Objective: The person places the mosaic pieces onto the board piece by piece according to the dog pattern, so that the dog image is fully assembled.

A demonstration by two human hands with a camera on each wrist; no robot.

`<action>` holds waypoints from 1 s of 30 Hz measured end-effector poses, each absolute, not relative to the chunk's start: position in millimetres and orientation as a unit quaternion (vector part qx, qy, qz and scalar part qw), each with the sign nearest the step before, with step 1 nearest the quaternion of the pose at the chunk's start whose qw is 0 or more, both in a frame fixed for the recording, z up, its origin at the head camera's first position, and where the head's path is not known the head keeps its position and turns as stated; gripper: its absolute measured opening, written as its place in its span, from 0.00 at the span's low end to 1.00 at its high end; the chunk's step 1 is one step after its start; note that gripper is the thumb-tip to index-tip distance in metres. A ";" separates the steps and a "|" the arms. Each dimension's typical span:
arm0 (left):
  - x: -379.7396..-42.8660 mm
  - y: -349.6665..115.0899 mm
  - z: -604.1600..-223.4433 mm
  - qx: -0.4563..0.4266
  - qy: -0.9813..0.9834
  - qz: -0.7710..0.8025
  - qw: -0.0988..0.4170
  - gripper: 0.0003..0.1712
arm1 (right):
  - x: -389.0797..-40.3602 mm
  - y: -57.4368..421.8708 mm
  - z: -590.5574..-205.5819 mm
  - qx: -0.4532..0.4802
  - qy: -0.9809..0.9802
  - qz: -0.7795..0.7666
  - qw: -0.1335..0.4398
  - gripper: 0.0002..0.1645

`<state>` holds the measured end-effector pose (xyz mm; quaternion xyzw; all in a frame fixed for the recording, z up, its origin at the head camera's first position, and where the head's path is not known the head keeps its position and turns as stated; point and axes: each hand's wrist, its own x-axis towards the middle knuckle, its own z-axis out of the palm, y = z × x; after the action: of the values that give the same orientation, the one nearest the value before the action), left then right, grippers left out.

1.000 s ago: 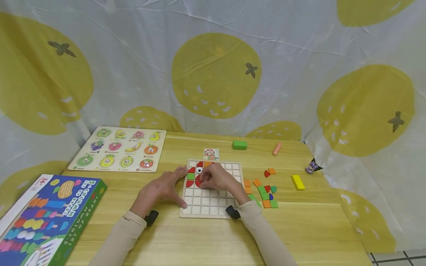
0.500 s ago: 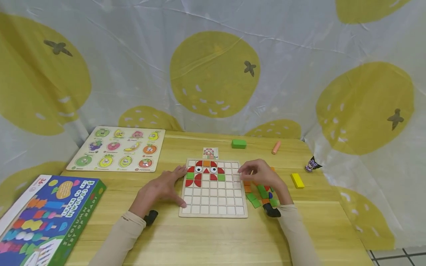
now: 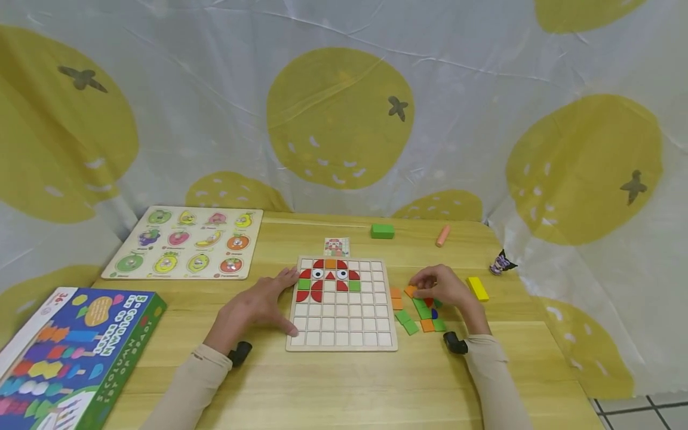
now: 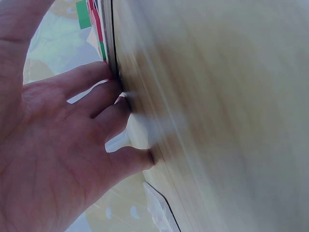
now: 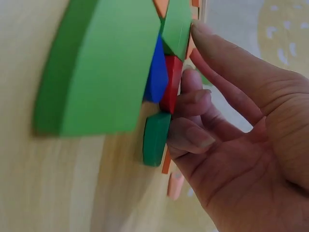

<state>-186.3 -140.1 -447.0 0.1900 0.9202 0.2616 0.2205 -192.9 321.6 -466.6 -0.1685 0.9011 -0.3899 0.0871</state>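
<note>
My left hand [image 3: 258,306] rests at the left edge of a wooden grid board [image 3: 328,328], fingers spread, thumb at the lower left corner. In the left wrist view its fingertips [image 4: 116,92] touch the table beside the board. Red, green, orange and eye tiles form a pattern in the board's upper left cells. My right hand [image 3: 443,288] is low over loose tiles right of the board, fingers loosely bent, nothing visibly held. Near its fingertips are an orange tile [image 3: 410,291], a red piece [image 5: 171,84], a blue piece [image 5: 156,72] and a teal piece [image 5: 156,137].
A small pattern card [image 3: 337,246] lies behind the board. Farther back are a green block [image 3: 382,231] and an orange stick [image 3: 443,236]; a yellow block [image 3: 478,289] and a figurine [image 3: 502,263] stand right. A fruit puzzle [image 3: 185,245] and a boxed bead set [image 3: 70,358] occupy the left.
My right hand has left the board and moved right to the loose tiles, uncovering the red, green and eye pieces on the grid. The left hand has stayed at the board's edge.
</note>
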 end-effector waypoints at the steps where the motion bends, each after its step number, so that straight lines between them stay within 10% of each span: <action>1: -186.1 -139.8 -446.9 0.190 0.920 0.262 0.220 0.74 | -193.1 320.4 -466.5 -0.162 0.903 -0.387 0.089 0.10; 30: -186.7 -140.7 -447.2 0.194 0.921 0.262 0.213 0.74 | -192.7 310.3 -464.3 -0.113 0.924 -0.352 0.101 0.11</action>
<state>-186.7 -140.7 -447.2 0.1943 0.9208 0.2623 0.2135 -192.7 310.3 -464.3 -0.1131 0.9235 -0.3523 0.1009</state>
